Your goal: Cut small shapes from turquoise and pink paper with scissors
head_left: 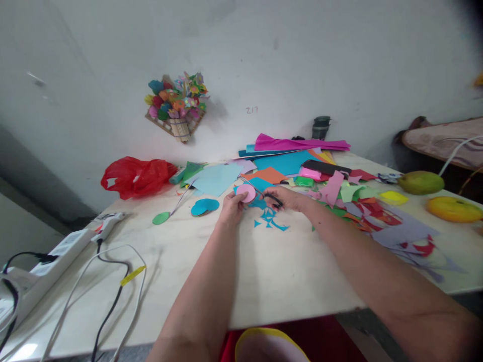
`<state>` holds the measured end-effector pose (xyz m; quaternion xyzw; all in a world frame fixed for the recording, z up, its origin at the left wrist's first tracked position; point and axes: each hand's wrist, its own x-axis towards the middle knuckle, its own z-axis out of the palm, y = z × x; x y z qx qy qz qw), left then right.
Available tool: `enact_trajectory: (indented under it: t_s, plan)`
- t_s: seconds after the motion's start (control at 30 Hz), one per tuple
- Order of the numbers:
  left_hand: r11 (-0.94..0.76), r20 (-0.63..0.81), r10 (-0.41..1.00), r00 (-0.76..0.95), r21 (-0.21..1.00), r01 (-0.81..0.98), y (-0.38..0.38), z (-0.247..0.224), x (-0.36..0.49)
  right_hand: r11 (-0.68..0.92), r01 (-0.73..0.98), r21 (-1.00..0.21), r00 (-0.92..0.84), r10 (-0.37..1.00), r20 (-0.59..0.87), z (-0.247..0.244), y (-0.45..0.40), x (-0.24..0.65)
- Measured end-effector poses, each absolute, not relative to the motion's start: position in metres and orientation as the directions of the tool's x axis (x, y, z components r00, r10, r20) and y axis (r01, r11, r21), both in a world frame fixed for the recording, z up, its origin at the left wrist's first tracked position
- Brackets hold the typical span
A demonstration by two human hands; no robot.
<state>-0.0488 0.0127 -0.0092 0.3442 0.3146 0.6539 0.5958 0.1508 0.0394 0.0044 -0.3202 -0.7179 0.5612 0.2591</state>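
My left hand (234, 205) pinches a round pink paper disc (246, 193) with blue paper showing behind its edge. My right hand (281, 197) is closed on the dark handles of a pair of scissors (272, 199), whose blades reach up and left behind the disc. Small blue paper scraps (268, 217) lie on the table just below the hands. Left of my left hand rest blue paper circles (205, 206), partly overlapping. A green circle (161, 217) lies farther left.
A red plastic bag (136, 176) is at the back left, a white power strip (62, 256) with cables at the left edge. Coloured sheets (285, 162) are stacked at the back. Paper scraps (400, 226), a black phone (326, 168) and two fruits (421, 182) occupy the right.
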Motion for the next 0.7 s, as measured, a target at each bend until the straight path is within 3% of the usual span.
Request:
enact_trajectory:
  t_s: [0.7]
  plan:
    - [-0.087,0.069,0.996,-0.054,0.810,-0.580,0.0128,-0.0094,-0.0511,0.073,0.104,-0.992,-0.640,0.768,-0.010,0.0097,0.0359,0.1473]
